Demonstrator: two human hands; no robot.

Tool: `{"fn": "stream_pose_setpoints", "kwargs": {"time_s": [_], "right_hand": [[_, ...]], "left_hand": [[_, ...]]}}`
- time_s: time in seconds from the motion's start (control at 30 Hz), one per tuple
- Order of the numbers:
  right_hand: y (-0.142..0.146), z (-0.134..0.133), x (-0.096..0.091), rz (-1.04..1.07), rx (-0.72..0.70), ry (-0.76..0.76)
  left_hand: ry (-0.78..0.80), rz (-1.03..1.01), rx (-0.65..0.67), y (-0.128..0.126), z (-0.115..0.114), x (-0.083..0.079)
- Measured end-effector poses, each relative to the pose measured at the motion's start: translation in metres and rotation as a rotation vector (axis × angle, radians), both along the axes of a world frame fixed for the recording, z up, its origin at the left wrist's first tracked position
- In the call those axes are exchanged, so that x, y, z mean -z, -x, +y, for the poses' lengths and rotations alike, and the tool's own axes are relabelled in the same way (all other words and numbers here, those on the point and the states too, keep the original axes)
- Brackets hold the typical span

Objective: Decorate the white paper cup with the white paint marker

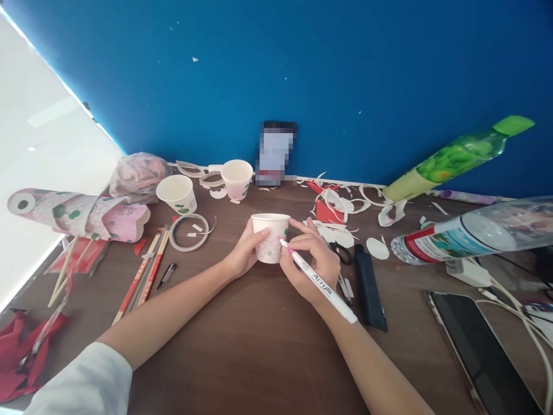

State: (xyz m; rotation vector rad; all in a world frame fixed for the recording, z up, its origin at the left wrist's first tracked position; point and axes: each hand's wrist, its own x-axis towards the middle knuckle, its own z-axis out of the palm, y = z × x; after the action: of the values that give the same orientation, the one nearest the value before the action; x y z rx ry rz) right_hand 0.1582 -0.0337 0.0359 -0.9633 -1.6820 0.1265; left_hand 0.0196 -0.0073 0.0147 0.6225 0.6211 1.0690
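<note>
The left hand (242, 253) was wrapped around the near side of a small paper cup (271, 237) that stood upright on the brown table (259, 351), fingers curled against its patterned wall. The right hand (313, 262) gripped a white marker (320, 285) in a writing hold, its pink tip touching the cup's right side just below the rim, while the index finger rested on the rim itself. Beyond the left hand stood 2 more cups (177, 194), both upright, with a ring of tape (189, 231) and a bundle of thin sticks (144, 268) further out to that hand's left. Just past the right hand lay scissors (342, 252), a black case (369, 291) and a heap of cut paper scraps (341, 214); well out to its right lay a clear water bottle (470, 230) on its side. The risk, as a judgement, lay in the cup's thin, curved wall: too hard a squeeze from the left hand could dent it and make the marker tip skid, leaving a stray line. A loose hold could let the cup turn under the tip's pressure. The right wrist also sat close to the scissors and case, so a wide sweep might knock them.
</note>
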Motion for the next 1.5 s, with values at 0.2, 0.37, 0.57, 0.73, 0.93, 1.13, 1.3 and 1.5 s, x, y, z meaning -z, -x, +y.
{"fn": "stream_pose_setpoints", "kwargs": {"time_s": [0.2,0.37,0.57,0.73,0.93,1.13,1.3,1.5], "right_hand": [[-0.0003,0.0005,-0.0008,0.018,-0.012,-0.018],[0.0001,-0.0006,-0.0053,-0.001,0.000,-0.003],[-0.0006,-0.0021,-0.0067,0.042,0.014,-0.003],[0.0009,-0.0046,-0.0077,0.039,-0.043,0.006],[0.0042,-0.0044,-0.0059,0.007,-0.057,0.005],[0.0033,-0.0020,-0.0013,0.002,-0.046,0.010],[0.0038,-0.0020,-0.0031,-0.007,-0.022,0.027],[0.0047,-0.0008,-0.0018,0.030,-0.016,0.020]], "left_hand": [[0.001,0.012,-0.011,0.0000,0.0005,0.0009],[0.011,0.016,-0.031,-0.0008,-0.0001,-0.0011],[0.021,0.004,-0.027,-0.0009,0.0002,-0.0007],[0.040,-0.060,0.016,-0.0019,0.0014,-0.0018],[0.008,-0.027,-0.025,-0.0025,0.0008,-0.0004],[0.012,-0.017,-0.028,-0.0027,0.0002,-0.0021],[0.011,-0.012,-0.032,-0.0029,-0.0008,-0.0034],[0.018,0.003,-0.021,-0.0023,-0.0005,-0.0016]]}}
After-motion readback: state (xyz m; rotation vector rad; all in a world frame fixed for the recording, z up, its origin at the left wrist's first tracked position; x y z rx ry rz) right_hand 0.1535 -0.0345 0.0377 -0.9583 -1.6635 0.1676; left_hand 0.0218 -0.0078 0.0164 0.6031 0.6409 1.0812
